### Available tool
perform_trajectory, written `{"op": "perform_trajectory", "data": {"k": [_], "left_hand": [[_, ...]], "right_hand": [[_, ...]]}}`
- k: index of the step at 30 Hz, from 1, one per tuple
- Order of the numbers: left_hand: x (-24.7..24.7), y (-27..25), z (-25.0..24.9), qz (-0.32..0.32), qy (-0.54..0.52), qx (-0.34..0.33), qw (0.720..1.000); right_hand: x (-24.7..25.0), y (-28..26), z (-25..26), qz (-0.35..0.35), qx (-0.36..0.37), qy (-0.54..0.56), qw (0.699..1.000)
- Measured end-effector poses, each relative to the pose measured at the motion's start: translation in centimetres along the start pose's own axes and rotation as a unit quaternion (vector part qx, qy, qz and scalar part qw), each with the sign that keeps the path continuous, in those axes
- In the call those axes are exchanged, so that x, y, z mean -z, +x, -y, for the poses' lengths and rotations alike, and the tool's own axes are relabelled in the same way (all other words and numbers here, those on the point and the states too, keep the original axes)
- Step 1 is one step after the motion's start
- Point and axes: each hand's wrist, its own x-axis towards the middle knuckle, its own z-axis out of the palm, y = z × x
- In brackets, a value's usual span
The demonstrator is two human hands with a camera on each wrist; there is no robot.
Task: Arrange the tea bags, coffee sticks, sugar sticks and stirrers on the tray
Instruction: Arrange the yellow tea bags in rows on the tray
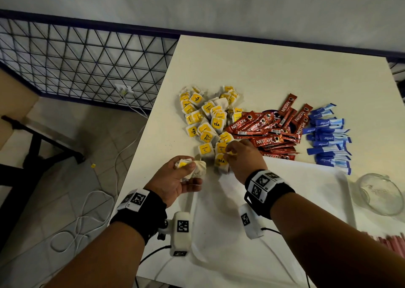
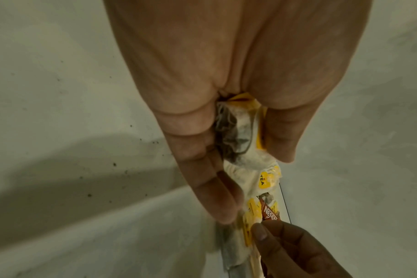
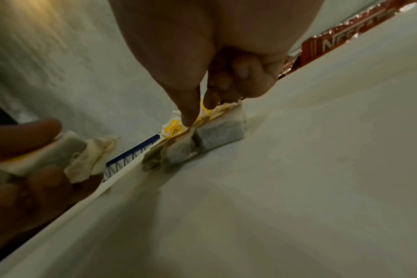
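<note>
While the left hand (image 1: 175, 178) curls its fingers and thumb round a small bunch of tea bags (image 1: 192, 167) just off the near left corner of the heap, the right hand (image 1: 243, 156) pinches the yellow tag of another tea bag (image 1: 221, 161) between thumb and forefinger at the heap's near edge. The wrist views confirm both holds: the left palm is closed on crumpled white bags with yellow tags, and the right thumb (image 3: 191, 112) and fingertip press together on a tag whose bags rest on the tabletop (image 1: 263, 68). The loose pile of tea bags (image 1: 208, 116), white with yellow labels, lies toward the middle of the tabletop, left of a heap of red Nescafé coffee sticks (image 1: 271, 132) that touches it. Right of those, lying slightly apart, is a stack of blue and white Equal sugar sticks (image 1: 328, 138). The white tray (image 1: 311, 189) sits nearest the person, under both forearms, its far edge just beside the coffee and sugar sticks. A clear glass jar (image 1: 379, 193) lies on its side right of the tray, and some pinkish sticks (image 1: 390, 241), too blurred to name, show at the right edge. Left of the tabletop are a tiled floor with white cables (image 1: 87, 211) and a dark wire grid panel (image 1: 87, 64).
</note>
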Motion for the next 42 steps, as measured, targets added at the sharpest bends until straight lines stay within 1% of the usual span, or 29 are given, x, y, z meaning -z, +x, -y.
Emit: {"op": "perform_trajectory", "data": {"k": [1, 4, 6, 8, 9, 12, 13, 16, 19, 23, 30, 32, 33, 36, 38, 40, 42], "left_hand": [[0.1, 0.0, 0.0, 0.001, 0.000, 0.000, 1.000], [0.2, -0.1, 0.0, 0.001, 0.000, -0.001, 1.000], [0.2, -0.2, 0.1, 0.002, 0.003, -0.002, 1.000], [0.3, -0.2, 0.1, -0.002, 0.005, -0.004, 1.000], [0.4, -0.2, 0.1, -0.005, 0.005, -0.004, 1.000], [0.7, -0.3, 0.2, -0.011, 0.006, -0.005, 1.000], [0.8, -0.3, 0.2, -0.011, 0.005, -0.005, 1.000], [1.3, -0.4, 0.1, -0.008, 0.001, -0.007, 1.000], [1.8, -0.4, -0.1, -0.009, -0.003, -0.009, 1.000], [1.8, -0.5, -0.1, -0.010, -0.003, -0.009, 1.000], [1.8, -0.6, -0.1, -0.007, -0.003, -0.009, 1.000], [1.7, -0.5, -0.2, -0.007, 0.000, -0.009, 1.000], [1.7, -0.5, -0.2, -0.007, 0.002, -0.008, 1.000], [1.7, -0.4, -0.4, -0.006, 0.007, -0.005, 1.000], [1.6, -0.5, -0.6, 0.008, 0.017, -0.002, 1.000], [1.3, -0.7, -0.8, 0.031, 0.032, 0.000, 0.999], [0.8, -0.7, -0.9, 0.050, 0.049, -0.006, 0.998]], "right_hand": [[0.1, -0.2, 0.0, 0.004, 0.017, -0.015, 1.000], [0.4, -0.8, 0.3, 0.044, 0.051, -0.083, 0.994], [0.6, -0.8, 0.8, 0.033, 0.065, -0.082, 0.994], [0.6, -0.4, 1.5, 0.014, 0.106, -0.063, 0.992], [0.6, 0.1, 2.0, 0.021, 0.134, -0.069, 0.988], [0.0, 1.4, 3.4, 0.085, 0.206, -0.145, 0.964], [-0.3, 1.7, 3.6, 0.103, 0.217, -0.173, 0.955], [-0.8, 2.0, 4.1, 0.137, 0.206, -0.252, 0.935], [-0.7, 1.8, 4.5, 0.125, 0.208, -0.287, 0.927], [-0.9, 1.6, 4.8, 0.105, 0.191, -0.297, 0.930], [-1.1, 1.7, 4.8, 0.100, 0.181, -0.290, 0.934], [-1.0, 1.6, 4.8, 0.106, 0.178, -0.270, 0.940], [-0.9, 1.5, 4.8, 0.105, 0.176, -0.240, 0.949], [-0.3, 1.1, 5.1, 0.086, 0.176, -0.081, 0.977], [0.3, 0.6, 5.5, 0.107, 0.184, -0.021, 0.977], [0.9, 0.1, 5.9, 0.141, 0.202, -0.013, 0.969], [1.5, -0.4, 6.3, 0.146, 0.208, 0.017, 0.967]]}}
